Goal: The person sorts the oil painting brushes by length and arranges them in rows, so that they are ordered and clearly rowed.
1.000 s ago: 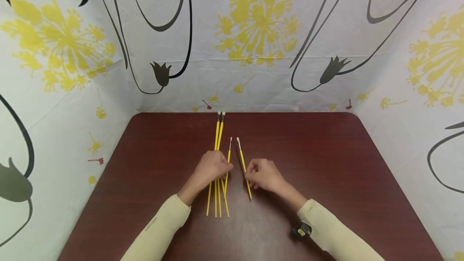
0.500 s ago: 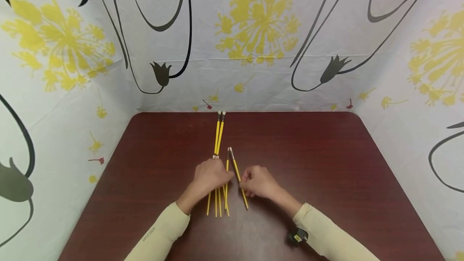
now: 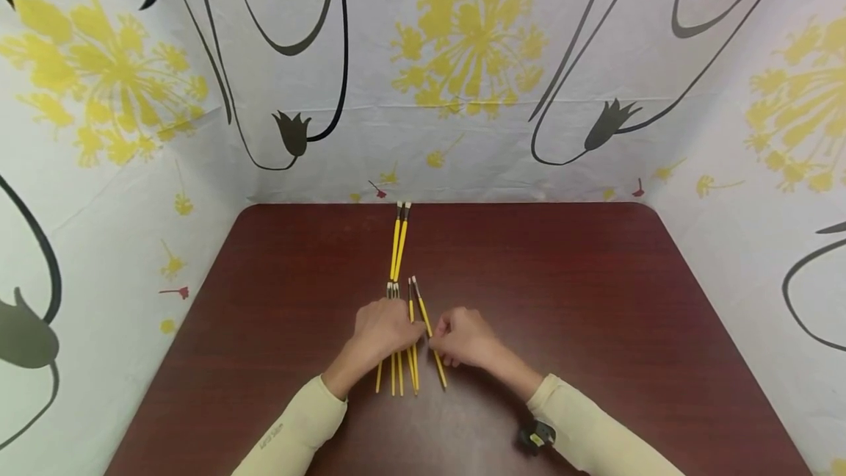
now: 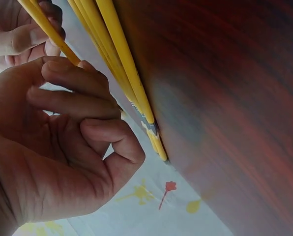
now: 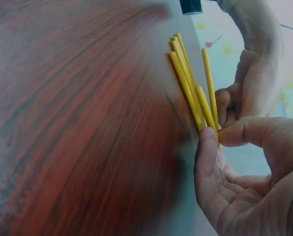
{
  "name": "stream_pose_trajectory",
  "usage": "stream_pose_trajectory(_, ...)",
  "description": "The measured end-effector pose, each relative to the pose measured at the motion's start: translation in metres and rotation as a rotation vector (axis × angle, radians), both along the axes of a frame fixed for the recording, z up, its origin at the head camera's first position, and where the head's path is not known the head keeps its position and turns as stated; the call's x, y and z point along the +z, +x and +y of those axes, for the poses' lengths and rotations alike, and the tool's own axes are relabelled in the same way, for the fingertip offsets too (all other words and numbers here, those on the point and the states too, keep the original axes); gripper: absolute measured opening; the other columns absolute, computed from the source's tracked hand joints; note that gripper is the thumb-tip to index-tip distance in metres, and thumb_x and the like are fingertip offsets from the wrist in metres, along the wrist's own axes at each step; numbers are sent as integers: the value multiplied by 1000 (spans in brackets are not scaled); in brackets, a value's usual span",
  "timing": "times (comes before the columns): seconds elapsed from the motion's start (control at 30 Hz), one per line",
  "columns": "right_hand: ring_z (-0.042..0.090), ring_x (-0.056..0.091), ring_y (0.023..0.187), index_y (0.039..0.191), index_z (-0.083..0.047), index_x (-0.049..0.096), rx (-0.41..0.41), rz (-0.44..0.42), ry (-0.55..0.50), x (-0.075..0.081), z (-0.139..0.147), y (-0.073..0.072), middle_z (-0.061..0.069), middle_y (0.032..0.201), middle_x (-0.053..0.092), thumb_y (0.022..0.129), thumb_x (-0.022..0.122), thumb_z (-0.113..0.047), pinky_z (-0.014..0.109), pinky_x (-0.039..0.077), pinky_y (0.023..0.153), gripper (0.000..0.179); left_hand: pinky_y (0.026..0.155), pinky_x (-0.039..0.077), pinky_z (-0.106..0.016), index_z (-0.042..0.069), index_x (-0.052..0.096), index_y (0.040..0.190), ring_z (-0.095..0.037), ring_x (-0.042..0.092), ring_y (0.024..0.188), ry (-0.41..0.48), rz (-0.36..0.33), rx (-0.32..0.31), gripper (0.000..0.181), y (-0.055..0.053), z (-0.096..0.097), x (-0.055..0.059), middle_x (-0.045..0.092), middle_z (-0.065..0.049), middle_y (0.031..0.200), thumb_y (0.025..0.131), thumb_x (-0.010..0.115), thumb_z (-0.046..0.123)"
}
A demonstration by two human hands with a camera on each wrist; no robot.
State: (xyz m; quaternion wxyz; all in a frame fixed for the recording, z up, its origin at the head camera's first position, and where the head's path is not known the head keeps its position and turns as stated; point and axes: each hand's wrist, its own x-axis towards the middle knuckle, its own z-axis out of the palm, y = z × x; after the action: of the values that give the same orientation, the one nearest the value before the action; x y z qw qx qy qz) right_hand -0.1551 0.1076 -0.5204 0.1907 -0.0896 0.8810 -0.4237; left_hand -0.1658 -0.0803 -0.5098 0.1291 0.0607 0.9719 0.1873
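In the head view my left hand (image 3: pixel 383 330) is over several yellow-handled paintbrushes lying side by side on the table, hiding their middles. Its thumb and fingers pinch a thin paintbrush (image 3: pixel 411 310), whose handle (image 5: pixel 209 78) also shows in the right wrist view. To the right, my right hand (image 3: pixel 463 336) pinches another paintbrush (image 3: pixel 424 316) between thumb and finger; this one slants with its pale bristles up and left, close to the first. The lying brushes' handle ends (image 3: pixel 393 379) emerge below my left hand. In the left wrist view, lying handles (image 4: pixel 124 59) pass beyond my curled left fingers.
Two longer yellow paintbrushes (image 3: pixel 399 250) with dark ferrules lie beyond the left hand, reaching the back edge of the dark red table (image 3: pixel 562 263). A white patterned sheet (image 3: pixel 436 160) rises behind and at both sides. A small black device (image 3: pixel 537 436) sits by the right sleeve.
Both hands have moved toward the person with their paintbrushes. The right hand has also come left, bringing the two held brushes' tips close together. The pale tips of the lying brushes have come into view.
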Motion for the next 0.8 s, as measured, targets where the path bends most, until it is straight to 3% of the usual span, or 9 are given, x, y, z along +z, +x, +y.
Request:
stream_pose_trajectory(0.27, 11, 61, 40, 65, -14, 71, 15, 31, 69, -1, -9, 2, 1, 52, 67, 83, 74, -20, 25, 47, 41, 20, 42, 29, -30, 23, 48, 53, -14, 40, 43, 3, 11, 16, 43, 0, -2, -1, 39, 7, 49, 89, 65, 39)
stream_pose_trajectory(0.53, 8, 54, 35, 56, -13, 69, 23, 63, 91, -6, -14, 5, -2, 46, 63, 81, 73, -21, 27, 46, 41, 26, 42, 25, -30, 22, 46, 52, -14, 37, 42, -31, 10, 10, 45, 2, -2, -3, 36, 6, 49, 90, 65, 37)
stream_pose_trajectory(0.8, 5, 49, 33, 49, -23, 58, 29, 107, 141, -11, -18, 6, -9, 40, 53, 80, 73, -25, 24, 35, 39, 34, 43, 29, -31, 21, 49, 52, -15, 40, 44, -74, 13, 0, 41, 1, -1, -2, 40, 5, 51, 87, 65, 36)
